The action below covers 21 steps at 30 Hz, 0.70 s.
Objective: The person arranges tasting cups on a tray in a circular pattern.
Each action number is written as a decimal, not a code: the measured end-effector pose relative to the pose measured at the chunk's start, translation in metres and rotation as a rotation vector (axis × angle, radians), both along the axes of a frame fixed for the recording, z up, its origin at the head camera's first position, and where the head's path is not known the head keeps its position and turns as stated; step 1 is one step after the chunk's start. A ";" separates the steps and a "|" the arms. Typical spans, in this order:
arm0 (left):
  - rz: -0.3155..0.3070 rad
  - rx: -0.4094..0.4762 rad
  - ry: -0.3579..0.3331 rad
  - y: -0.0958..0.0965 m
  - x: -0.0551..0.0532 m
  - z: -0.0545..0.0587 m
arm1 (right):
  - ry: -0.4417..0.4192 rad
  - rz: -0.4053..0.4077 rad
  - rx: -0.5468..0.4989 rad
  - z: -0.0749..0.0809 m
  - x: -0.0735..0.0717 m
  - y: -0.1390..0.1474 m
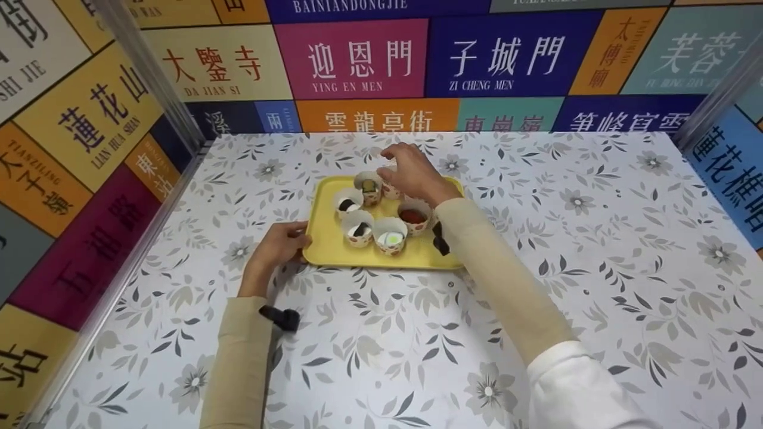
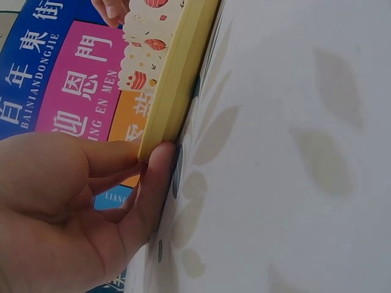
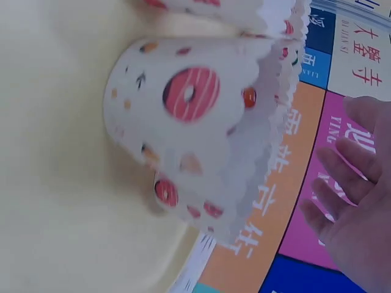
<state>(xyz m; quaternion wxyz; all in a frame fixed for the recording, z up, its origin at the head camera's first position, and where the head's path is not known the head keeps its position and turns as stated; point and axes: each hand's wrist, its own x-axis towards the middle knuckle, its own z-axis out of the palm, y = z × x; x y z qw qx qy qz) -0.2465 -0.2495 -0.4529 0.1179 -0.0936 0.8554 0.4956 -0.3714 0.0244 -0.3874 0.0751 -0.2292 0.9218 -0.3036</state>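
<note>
A yellow tray (image 1: 322, 241) lies on the table with several patterned paper cups on it. My left hand (image 1: 278, 244) pinches its left rim, thumb and fingers on either side of the edge in the left wrist view. Over the back of the tray is my right hand (image 1: 417, 173), fingers loosely bent and holding nothing. Nearest to it stands a cup (image 1: 391, 189), partly hidden. Another cup (image 1: 413, 217) contains something red, and the front cup (image 1: 391, 238) something white and green. Dark pieces show in two left cups, one of them the front-left cup (image 1: 357, 231); a back cup (image 1: 368, 189) has something greenish.
A floral cloth (image 1: 381, 345) covers the table under the tray. Colourful panels with lettering (image 1: 357, 59) stand behind and to the sides. A black strap (image 1: 280, 319) is on the left wrist, another (image 1: 441, 239) on the right.
</note>
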 end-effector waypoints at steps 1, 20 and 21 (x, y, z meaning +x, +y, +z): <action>0.003 -0.002 -0.003 0.000 -0.001 0.000 | 0.003 0.002 -0.005 0.001 0.000 0.004; -0.102 -0.260 -0.071 -0.009 -0.014 0.022 | 0.080 -0.035 0.050 -0.006 0.015 0.097; -0.110 -0.297 -0.067 -0.011 -0.013 0.024 | 0.078 -0.040 0.055 -0.006 0.016 0.101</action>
